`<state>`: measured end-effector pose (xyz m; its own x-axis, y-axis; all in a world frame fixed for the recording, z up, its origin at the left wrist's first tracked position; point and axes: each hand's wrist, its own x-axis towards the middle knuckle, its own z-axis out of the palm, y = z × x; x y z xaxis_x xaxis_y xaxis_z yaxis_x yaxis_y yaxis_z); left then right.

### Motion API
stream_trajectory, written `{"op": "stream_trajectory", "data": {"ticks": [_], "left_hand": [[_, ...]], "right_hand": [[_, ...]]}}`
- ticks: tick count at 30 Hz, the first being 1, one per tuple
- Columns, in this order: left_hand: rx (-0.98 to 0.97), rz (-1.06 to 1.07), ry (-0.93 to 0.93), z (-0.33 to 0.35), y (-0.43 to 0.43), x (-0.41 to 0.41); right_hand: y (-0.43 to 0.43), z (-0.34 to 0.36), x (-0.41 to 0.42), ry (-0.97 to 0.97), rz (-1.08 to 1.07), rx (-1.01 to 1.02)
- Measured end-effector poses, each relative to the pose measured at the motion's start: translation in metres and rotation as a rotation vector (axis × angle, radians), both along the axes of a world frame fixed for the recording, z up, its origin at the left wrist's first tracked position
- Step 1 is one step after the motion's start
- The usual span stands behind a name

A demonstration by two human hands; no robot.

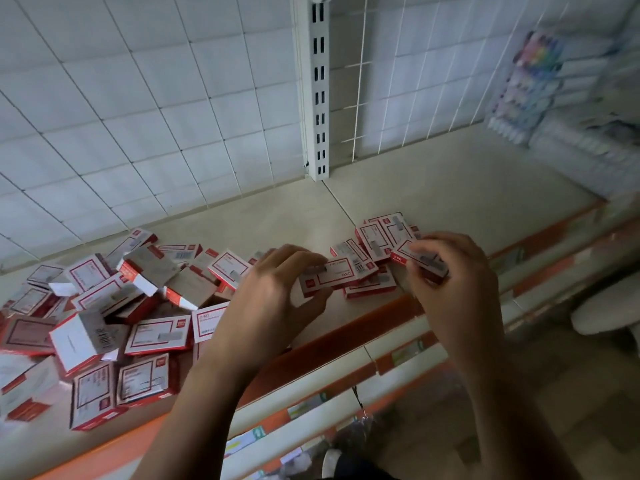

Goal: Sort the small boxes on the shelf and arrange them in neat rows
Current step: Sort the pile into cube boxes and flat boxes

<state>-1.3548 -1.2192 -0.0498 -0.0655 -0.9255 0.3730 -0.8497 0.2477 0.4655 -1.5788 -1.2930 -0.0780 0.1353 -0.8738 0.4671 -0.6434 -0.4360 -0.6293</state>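
Our forearms [207,393] come in low over the shelf [450,188] w/ its orange front lip [346,332]. Far left, a loose heap of red-and-white small boxes [104,306] lies jumbled on the shelf; next, approx. mid-shelf, our left grip [273,292] pinches one box [343,275] btwn fingers & thumb. To the rt, our right grip [457,282] holds a second box [403,251], tilted, just in front of a small cluster of boxes [381,233].
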Motion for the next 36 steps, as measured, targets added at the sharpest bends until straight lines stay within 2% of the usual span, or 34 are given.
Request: {"op": "stream_trajectory", "data": {"ticks": [8, 17, 28, 36], "left_hand": [[0.032, 0.016, -0.021, -0.01, -0.03, -0.016], [0.064, 0.016, -0.007, -0.017, -0.056, -0.014], [0.143, 0.044, -0.018, -0.022, -0.088, -0.037], [0.178, 0.08, -0.103, -0.021, -0.066, -0.03]], "right_hand": [[-0.009, -0.017, 0.011, 0.038, 0.036, 0.116], [-0.041, -0.016, 0.032, 0.131, 0.07, 0.123], [-0.036, -0.016, 0.009, -0.011, 0.109, 0.151], [-0.03, -0.013, 0.006, 0.014, 0.139, 0.101]]}}
